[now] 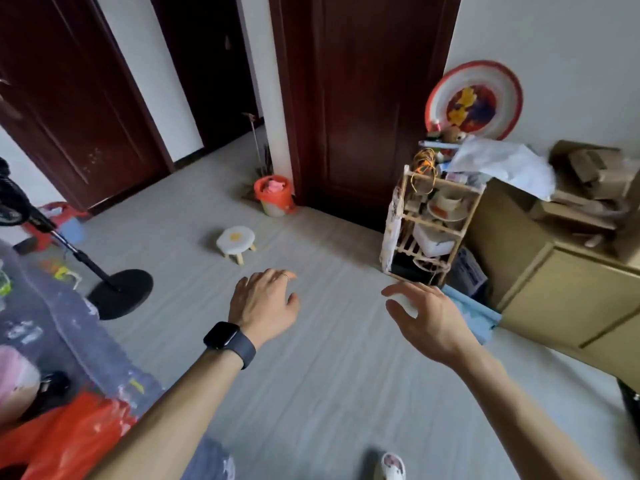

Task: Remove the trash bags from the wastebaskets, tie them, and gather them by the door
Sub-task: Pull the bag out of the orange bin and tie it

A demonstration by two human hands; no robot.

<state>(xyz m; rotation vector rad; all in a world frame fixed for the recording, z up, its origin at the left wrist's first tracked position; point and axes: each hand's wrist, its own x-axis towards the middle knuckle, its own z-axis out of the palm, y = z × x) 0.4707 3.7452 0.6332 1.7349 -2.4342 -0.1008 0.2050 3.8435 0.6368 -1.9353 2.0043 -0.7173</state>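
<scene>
Now: the orange-lined basket beside the door

Both of my hands are empty. My left hand point(263, 303), the one with the dark watch point(225, 337) at its wrist, hangs palm down with fingers loosely spread and a little bent. My right hand point(426, 317) is likewise wide, fingers splayed, gripping nothing. Both are well short of the dark wooden door point(356, 116).

The wastebasket point(275, 206) stands on the floor just left of that door's foot, near the frame. It is a small pale round tub. Its trash bag point(260, 189) is thin orange plastic folded down over the rim like a collar, with crumpled pink stuff heaped inside.

I judge this the opening step for this basket: the bag sits in place, untied. Next I'd need to walk toward the door, passing the little round white stool point(236, 241) that sits out in front of it and to the left. Then I'd pinch the slack collar off the rim and lift straight up. Film that thin will likely stretch or tear if it snags.
</scene>
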